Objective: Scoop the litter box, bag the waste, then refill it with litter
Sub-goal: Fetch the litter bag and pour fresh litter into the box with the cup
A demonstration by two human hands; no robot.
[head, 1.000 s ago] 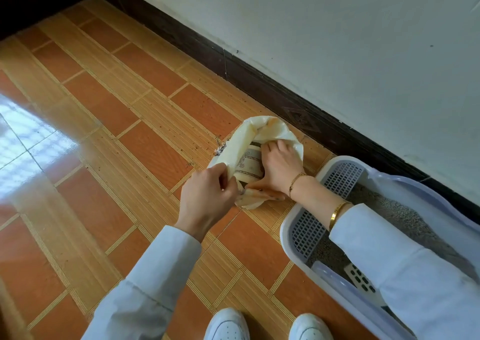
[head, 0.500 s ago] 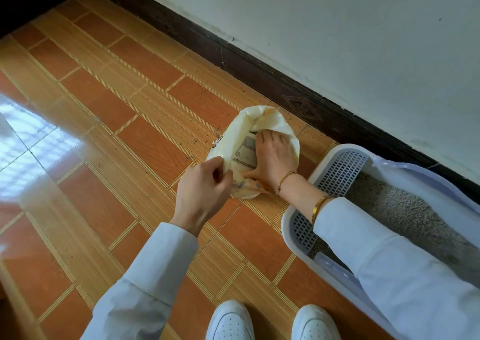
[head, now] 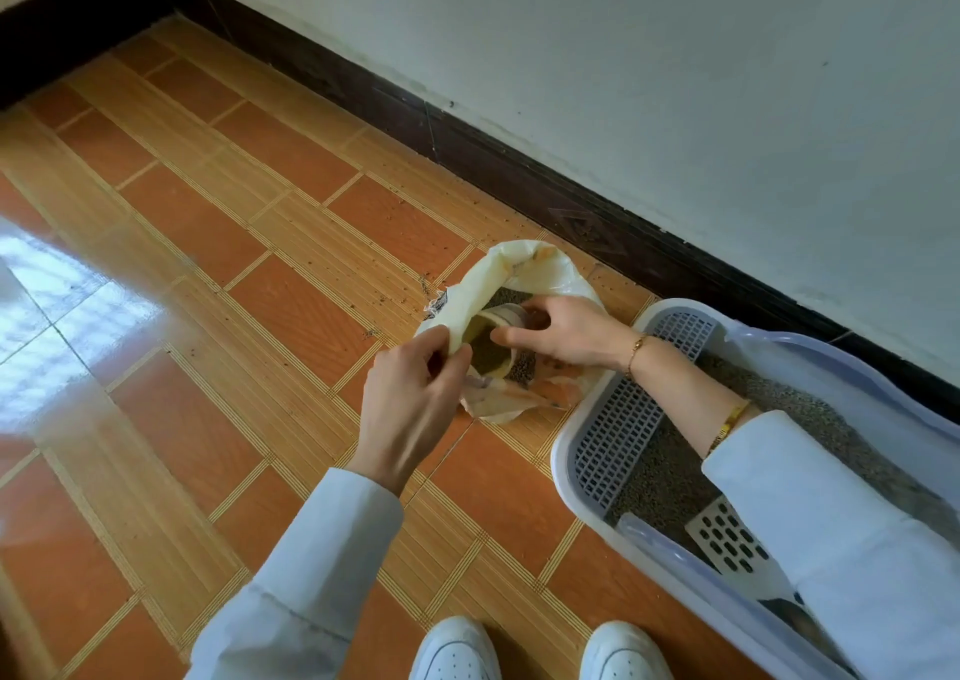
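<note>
A cream litter bag (head: 540, 269) lies on the tiled floor, left of the litter box (head: 582, 477). My left hand (head: 410, 399) pinches the bag's near rim and holds the mouth open. Inside, grey pellets show around a small round cup (head: 493, 347) partly filled with litter. My right hand (head: 566, 334) reaches into the bag and grips that cup. The white box has a grey grid panel (head: 623, 419) at its left end and grey litter (head: 665, 477) inside. A slotted white scoop (head: 727, 539) lies in the box under my right sleeve.
A dark skirting board (head: 519, 180) and white wall run behind the bag and box. Spilled pellets (head: 384, 295) dot the tiles left of the bag. My two white shoes (head: 457, 648) stand at the bottom edge.
The bag's mouth has been pulled open, showing pellets and the cup. My right hand went from pressing on the bag to gripping the cup inside. My left hand still holds the rim.
</note>
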